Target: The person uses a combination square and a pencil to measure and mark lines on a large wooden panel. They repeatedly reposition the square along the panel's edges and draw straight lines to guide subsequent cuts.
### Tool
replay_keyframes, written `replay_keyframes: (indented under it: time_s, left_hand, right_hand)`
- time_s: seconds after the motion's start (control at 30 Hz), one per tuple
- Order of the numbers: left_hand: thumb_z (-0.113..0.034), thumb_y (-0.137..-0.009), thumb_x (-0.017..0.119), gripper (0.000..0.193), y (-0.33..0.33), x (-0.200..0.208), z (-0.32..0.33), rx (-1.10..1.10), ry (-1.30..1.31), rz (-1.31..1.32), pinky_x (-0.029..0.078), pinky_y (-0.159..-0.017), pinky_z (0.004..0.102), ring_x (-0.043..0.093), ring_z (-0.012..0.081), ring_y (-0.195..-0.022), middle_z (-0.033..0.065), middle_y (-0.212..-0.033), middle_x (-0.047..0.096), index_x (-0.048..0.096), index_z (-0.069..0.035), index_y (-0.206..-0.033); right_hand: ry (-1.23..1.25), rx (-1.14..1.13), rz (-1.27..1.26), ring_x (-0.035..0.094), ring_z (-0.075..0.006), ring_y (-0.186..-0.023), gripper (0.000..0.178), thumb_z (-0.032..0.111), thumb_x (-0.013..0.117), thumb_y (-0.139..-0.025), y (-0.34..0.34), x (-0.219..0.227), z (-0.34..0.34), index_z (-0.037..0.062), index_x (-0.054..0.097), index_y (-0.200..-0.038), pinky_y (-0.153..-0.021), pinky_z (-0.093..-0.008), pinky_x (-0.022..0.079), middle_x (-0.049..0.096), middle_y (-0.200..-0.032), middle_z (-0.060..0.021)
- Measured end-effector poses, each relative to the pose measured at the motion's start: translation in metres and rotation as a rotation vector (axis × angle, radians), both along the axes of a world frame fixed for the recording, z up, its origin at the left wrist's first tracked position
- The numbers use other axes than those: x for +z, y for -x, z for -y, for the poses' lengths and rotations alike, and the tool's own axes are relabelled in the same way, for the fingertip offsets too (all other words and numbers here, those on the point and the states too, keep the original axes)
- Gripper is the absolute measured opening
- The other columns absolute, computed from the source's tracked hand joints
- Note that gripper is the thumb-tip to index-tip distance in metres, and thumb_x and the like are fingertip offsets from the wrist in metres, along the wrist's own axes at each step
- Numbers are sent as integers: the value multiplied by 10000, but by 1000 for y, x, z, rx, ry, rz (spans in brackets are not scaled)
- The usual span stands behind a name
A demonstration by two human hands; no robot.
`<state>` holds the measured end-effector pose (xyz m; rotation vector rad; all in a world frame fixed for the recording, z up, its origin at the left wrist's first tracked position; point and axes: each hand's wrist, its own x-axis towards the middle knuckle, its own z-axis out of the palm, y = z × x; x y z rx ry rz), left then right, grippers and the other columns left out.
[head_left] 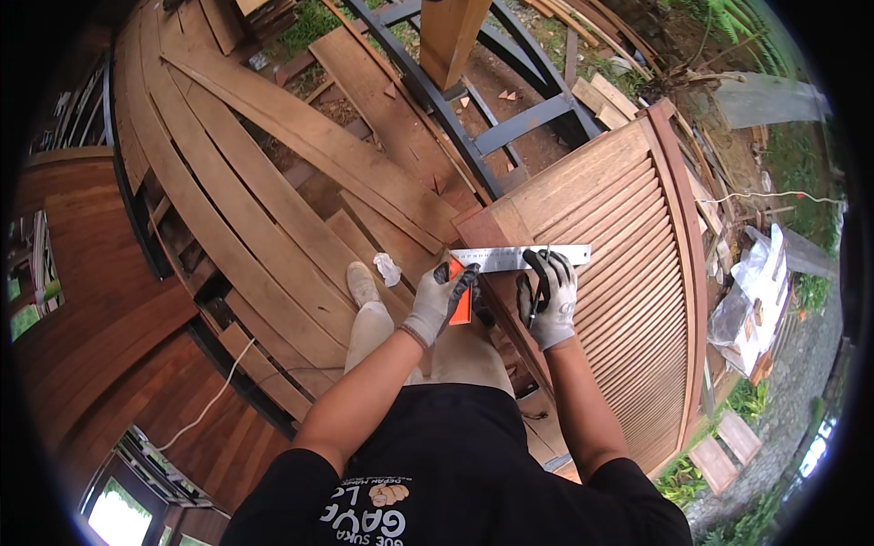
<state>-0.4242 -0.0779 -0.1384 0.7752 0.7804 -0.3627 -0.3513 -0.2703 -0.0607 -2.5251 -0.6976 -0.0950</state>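
A try square with an orange stock (461,309) and a silver ruled blade (501,259) lies across the near end of a louvered wooden shutter panel (628,255). My left hand (443,296), in a grey and black work glove, is closed around the orange stock beside the panel's edge. On the panel, my right hand (550,300), gloved the same way, is closed on a thin dark marking tool (535,308), perhaps a pencil or pen. Its fingertips rest by the lower edge of the blade.
Long wooden planks (228,191) lie side by side to the left, some with gaps between them. A dark metal frame (523,126) with a wooden post (448,45) stands ahead. White plastic sheeting (751,300) lies at the right, and a crumpled white scrap (387,269) sits near my foot.
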Motion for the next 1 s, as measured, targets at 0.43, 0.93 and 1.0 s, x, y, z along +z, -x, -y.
replay_keyframes:
  time_s: [0.43, 0.93, 1.0]
  left_hand:
    - [-30, -1004, 606, 147, -17, -27, 20, -178, -616, 127, 538, -738, 231, 629, 73, -865, 27, -1017, 666, 587, -20, -1150]
    - [-60, -966, 650, 179, -37, -6, 2, -142, -228, 17, 572, -720, 309, 682, 131, -817, 60, -939, 702, 632, 7, -1131]
    - [-88, -956, 674, 186, -37, -5, 1, -112, -115, -4, 558, -738, 299, 686, 119, -829, 52, -925, 714, 657, 7, -1115]
  right_hand:
    - [-86, 260, 53, 591, -354, -1115, 572, 137, 720, -764, -56, -72, -2, 93, 595, -1320, -982, -531, 460, 625, -1211, -128]
    - [-29, 246, -86, 620, -313, -1108, 484, 137, 729, -819, -49, -62, 7, 67, 614, -1284, -978, -505, 453, 666, -1205, -114]
    - [-28, 246, -87, 622, -311, -1099, 496, 139, 732, -815, -48, -63, 11, 67, 613, -1291, -959, -506, 457, 666, -1201, -115]
